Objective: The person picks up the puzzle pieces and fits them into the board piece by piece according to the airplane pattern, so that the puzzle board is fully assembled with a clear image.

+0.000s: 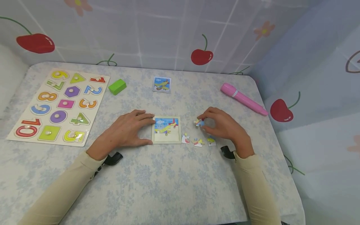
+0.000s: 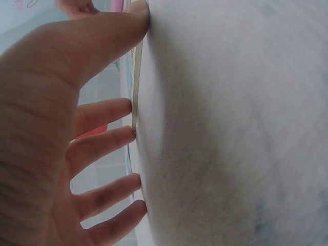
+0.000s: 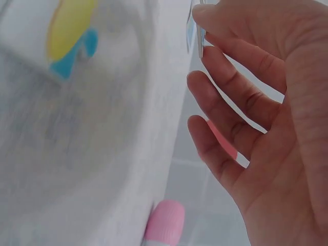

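A small square jigsaw tray point(image 1: 166, 142) lies mid-table, its upper part and some of its middle filled with pieces of a plane picture. My left hand point(image 1: 127, 129) steadies its left side, fingers spread and fairly straight, thumb touching the lower left corner. To the right of the tray, my right hand point(image 1: 222, 123) pinches a blue and yellow puzzle piece point(image 1: 200, 122) between thumb and fingers, above the table. Below that hand lie three loose pieces: one with red point(image 1: 185, 138), a yellow and red one point(image 1: 198, 142), and a yellow and blue one point(image 1: 211, 141).
Behind the tray lies a plane picture card point(image 1: 162, 85). A green block point(image 1: 117, 87) sits near a large number and shape board point(image 1: 88, 122) on the left. At the back right is a pink pen-shaped object point(image 1: 244, 99). A patterned curtain point(image 1: 157, 34) hangs behind the table.
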The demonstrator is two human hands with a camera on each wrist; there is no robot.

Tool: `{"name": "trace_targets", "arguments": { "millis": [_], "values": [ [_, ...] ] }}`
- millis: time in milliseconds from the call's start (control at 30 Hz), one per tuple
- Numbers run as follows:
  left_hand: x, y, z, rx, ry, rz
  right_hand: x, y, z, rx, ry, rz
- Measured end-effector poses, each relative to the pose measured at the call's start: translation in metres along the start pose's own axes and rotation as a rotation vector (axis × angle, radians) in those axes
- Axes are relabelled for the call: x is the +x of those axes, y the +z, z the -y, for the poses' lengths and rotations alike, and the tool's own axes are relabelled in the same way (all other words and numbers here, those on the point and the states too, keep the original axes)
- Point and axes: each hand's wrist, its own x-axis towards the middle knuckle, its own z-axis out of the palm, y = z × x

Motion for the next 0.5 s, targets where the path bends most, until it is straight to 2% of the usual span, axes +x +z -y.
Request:
{"name": "trace_targets", "arguments": {
  "millis": [500],
  "values": [
    [0.0,0.0,0.0,0.01,0.004,0.0,0.028,0.008,0.022,0.008,-0.102,0.009]
  ]
}}
